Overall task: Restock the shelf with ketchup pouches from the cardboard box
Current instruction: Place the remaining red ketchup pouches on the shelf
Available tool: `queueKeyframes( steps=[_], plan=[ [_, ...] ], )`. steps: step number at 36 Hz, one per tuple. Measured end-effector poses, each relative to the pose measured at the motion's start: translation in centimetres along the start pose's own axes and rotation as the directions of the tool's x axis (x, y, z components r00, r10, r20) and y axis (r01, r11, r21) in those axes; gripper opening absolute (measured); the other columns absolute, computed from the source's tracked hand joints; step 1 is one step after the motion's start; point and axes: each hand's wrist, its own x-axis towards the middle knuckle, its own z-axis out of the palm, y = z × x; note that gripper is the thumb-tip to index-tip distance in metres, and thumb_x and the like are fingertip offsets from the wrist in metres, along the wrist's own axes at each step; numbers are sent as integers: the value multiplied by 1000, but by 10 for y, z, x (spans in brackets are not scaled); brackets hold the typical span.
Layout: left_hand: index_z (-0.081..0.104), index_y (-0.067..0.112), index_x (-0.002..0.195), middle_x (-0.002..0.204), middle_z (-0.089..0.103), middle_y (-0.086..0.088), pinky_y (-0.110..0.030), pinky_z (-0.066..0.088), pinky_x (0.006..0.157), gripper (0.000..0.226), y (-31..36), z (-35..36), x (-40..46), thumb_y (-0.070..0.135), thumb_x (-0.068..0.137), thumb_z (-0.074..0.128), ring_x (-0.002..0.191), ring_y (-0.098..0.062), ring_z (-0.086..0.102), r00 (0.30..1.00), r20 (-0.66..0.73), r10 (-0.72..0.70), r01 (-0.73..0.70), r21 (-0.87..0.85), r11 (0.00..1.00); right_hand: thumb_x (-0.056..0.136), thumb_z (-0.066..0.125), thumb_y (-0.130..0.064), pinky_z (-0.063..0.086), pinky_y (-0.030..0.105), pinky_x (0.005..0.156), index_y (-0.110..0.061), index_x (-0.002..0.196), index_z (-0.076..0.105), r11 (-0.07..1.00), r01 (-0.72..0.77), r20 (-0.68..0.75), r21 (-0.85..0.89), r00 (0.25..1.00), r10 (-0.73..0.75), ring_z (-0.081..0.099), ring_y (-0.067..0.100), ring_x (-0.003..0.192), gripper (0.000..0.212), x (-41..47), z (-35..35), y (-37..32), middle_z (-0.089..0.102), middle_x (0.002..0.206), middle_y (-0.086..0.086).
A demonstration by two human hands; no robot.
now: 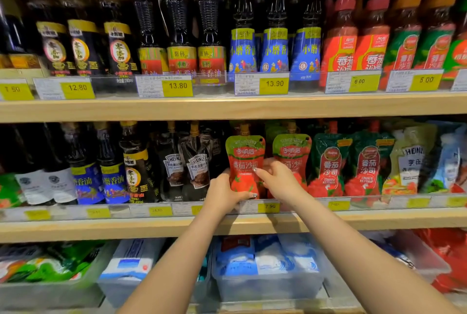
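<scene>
Both hands grip upright ketchup pouch between them.

Arms: two forearms in view, both bare; no sleeve shows anywhere along them.
Wrists: bare, with no watch, band or bracelet visible.
Hands: left hand and right hand ungloved; no rings can be made out.
Nails: long and shaped, with a pale glossy finish; clearest on the left thumb and the right forefinger.
Blur: finer nail detail too soft to tell.
</scene>
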Motion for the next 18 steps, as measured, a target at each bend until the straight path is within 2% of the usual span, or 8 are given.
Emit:
queueKeyframes(
  steps=[2,5,7,9,10,13,16,18],
  plan=[
    [54,14,114,105,66,-4,-25,51,72,63,-1,1,1,36,63,84,88,-14,62,1000,2,-8,8,10,1000,93,51,-25,47,43,97,-1,122,51,1000,-7,23,4,1000,7,57,24,110,38,1,0,1,62,116,13],
    [53,15,113,104,66,-2,-28,50,73,64,-2,2,-2,40,62,83,91,-17,62,999,-35,-5,7,33,999,93,50,-23,47,41,96,-2,121,50,1000,6,43,2,999,-6,56,20,108,35,-4,-3,5,62,108,4],
    [51,16,112,102,65,-1,-28,49,71,64,-2,4,-6,41,62,83,91,-17,62,997,-80,8,-5,40,999,94,49,-22,51,25,88,-9,128,47,999,50,44,-10,998,-50,54,13,108,37,-15,-10,13,59,113,0],
    [49,16,112,103,65,-2,-33,52,75,64,-2,7,-8,41,63,82,93,-20,63,993,-120,6,0,49,999,93,50,-20,45,6,77,-14,126,50,989,135,4,-66,991,-135,53,4,105,34,-30,-20,24,57,113,-6],
    [49,15,112,104,66,-4,-37,53,77,63,-1,9,-8,39,64,82,95,-23,63,991,-131,-3,10,51,999,92,51,-18,43,2,76,-16,123,53,980,178,-28,-94,983,-181,54,1,103,31,-38,-25,31,59,112,-7],
    [50,12,113,107,66,-9,-41,53,81,61,1,12,-5,35,66,83,98,-27,62,991,-132,-28,35,50,998,92,51,-13,40,3,79,-14,115,58,947,247,-94,-205,958,-270,57,-1,94,24,-58,-37,51,63,108,-3],
    [52,9,113,107,65,-10,-37,52,79,62,4,15,2,34,65,84,97,-27,61,992,-113,-54,60,49,997,93,48,-13,40,20,86,-13,115,58,888,243,-123,-391,942,-312,54,13,102,25,-66,-48,68,61,109,1],
    [52,8,112,104,65,-11,-35,50,74,62,7,17,8,35,66,83,94,-27,61,990,-115,-78,86,67,994,92,47,-12,40,26,86,-13,114,58,866,213,-143,-453,941,-306,50,17,105,24,-66,-53,76,58,109,2]
  ],
)
